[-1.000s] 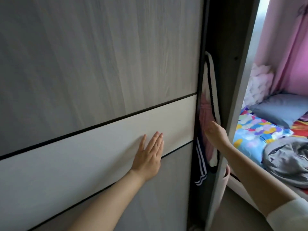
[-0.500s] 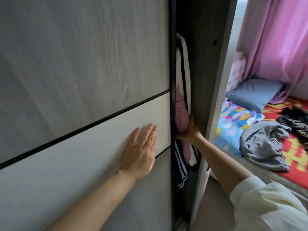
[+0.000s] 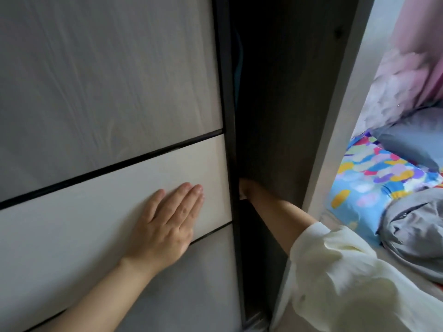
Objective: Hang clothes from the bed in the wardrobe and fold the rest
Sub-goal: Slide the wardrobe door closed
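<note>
Four straight fingers (image 3: pixel 189 200) of the left hand (image 3: pixel 165 226) lie flat and close together on the pale band of the wardrobe door (image 3: pixel 107 92), thumb spread to the side, palm pressed to the panel and gripping nothing. Its bare forearm runs down to the lower left corner.

Only the wrist and heel of the right hand (image 3: pixel 247 190) show; its fingers are hidden in the dark gap between the door's black edge and the wardrobe side panel (image 3: pixel 287 92), so whether they hold anything cannot be told. That arm wears a cream sleeve (image 3: pixel 347 271) pushed up past the forearm.

Inside the gap a thin strip of blue cloth (image 3: pixel 237 56) shows high up, just beside the door edge; the rest is too dark to read.

Beyond the wardrobe's outer edge lies the bed (image 3: pixel 354 188) with a bright patterned sheet. On it rest a crumpled grey garment (image 3: pixel 412 231) near the sleeve, a grey-blue pillow (image 3: pixel 412 140) farther back, and a pink curtain (image 3: pixel 412 56) hangs behind.
</note>
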{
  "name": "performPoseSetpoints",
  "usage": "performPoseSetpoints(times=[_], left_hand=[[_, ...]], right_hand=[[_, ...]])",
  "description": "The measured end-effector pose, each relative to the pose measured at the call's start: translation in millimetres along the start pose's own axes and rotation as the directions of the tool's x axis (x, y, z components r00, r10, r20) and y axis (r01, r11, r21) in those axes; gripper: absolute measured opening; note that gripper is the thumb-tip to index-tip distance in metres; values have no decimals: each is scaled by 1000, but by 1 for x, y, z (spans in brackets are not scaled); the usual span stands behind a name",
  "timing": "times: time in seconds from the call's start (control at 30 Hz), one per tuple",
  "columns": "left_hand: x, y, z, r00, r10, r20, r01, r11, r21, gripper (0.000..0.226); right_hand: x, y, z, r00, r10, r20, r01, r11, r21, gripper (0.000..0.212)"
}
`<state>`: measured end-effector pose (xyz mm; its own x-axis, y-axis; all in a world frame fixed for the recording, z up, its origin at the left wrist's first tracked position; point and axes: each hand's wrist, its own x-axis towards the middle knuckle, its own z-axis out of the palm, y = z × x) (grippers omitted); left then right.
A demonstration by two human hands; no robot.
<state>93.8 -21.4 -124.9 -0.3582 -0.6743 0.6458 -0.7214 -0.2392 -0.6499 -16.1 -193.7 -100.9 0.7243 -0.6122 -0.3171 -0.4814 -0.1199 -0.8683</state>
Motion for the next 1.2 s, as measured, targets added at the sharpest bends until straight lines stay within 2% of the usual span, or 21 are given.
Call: performPoseSetpoints(times=[0.03,0.17,0.27,0.37,0.47,0.53,0.6,0.7,0.73,0.8,0.87,0.93,1.07,1.2], left_hand=[[-1,1,0,1000,-4,0,4,1000,17,52],[2,5,2,999,-23,-34,24,999,46,51],[3,5,2,999,-22,-47,23,1000,20,49],[4,4,-4,997,-38,-69,36,999,-39,47],[5,1,-11,993,-77,-87,68,992,-103,44],[1,-6,-19,990,-108,-88,98,989,-113,43],[-8,-16,-26,989,-128,-75,119,987,-108,42],[-21,-30,-35,987,-149,-56,144,986,-82,40],[-26,-35,-38,987,-152,-48,149,987,-61,41],[-33,-44,-42,989,-147,-31,145,989,-39,42],[-35,-52,-43,988,-154,-19,154,988,-22,42],[-37,-56,-44,987,-160,-25,160,987,-4,43],[-40,-59,-46,982,-182,-39,182,983,-13,43],[-41,-62,-46,983,-178,-38,177,984,-18,44]], right_hand=[[2,3,0,1000,16,16,-16,999,-28,30],[-3,18,-13,996,86,-9,-84,991,102,23],[-21,21,-25,985,-33,-169,40,998,40,19],[-44,24,-22,916,-236,-326,234,971,-48,24],[-63,29,-10,728,-540,-423,435,840,-323,28],[-69,27,4,596,-676,-434,476,733,-487,46],[-60,23,21,453,-777,-437,454,623,-638,61],[-41,18,36,193,-857,-478,371,515,-773,40],[-37,16,36,134,-872,-470,336,486,-807,34],[-30,19,35,62,-889,-454,239,455,-858,50],[-30,20,34,31,-901,-432,130,432,-892,59],[-32,17,37,41,-890,-454,83,456,-886,57],[-32,14,46,77,-831,-550,83,555,-827,56],[-35,12,45,119,-821,-559,111,570,-814,55]])
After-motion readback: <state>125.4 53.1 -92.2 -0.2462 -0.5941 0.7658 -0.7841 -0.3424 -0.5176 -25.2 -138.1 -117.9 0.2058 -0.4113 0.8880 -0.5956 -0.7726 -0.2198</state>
